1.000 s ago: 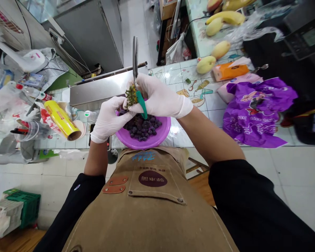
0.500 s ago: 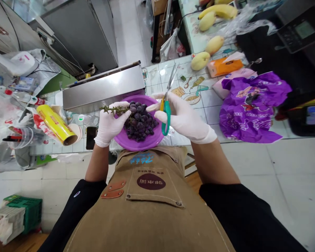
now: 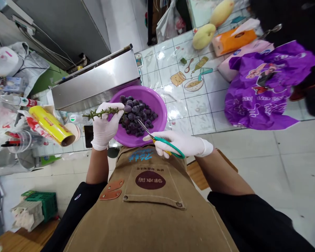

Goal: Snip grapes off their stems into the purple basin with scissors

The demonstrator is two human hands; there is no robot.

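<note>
A purple bowl (image 3: 159,106) full of dark grapes (image 3: 138,117) sits at the near edge of the tiled counter. My left hand (image 3: 104,124), in a white glove, pinches a bare green grape stem (image 3: 97,113) that sticks out to the left over the bowl's rim, with one grape at its right end. My right hand (image 3: 182,144), also gloved, grips green-handled scissors (image 3: 157,139) at the bowl's near rim. Their blades point up and left into the grapes.
A steel box (image 3: 94,84) stands behind the bowl. A yellow roll of wrap (image 3: 52,125), bottles and bags crowd the left. A purple bag (image 3: 265,84), an orange tissue pack (image 3: 232,40) and mangoes (image 3: 203,36) lie to the right. A green crate (image 3: 40,204) sits on the floor.
My right hand dropped from above the bowl to its near rim, swinging the scissors from upright to pointing into the grapes. The left hand kept the stem, now held out level to the left.
</note>
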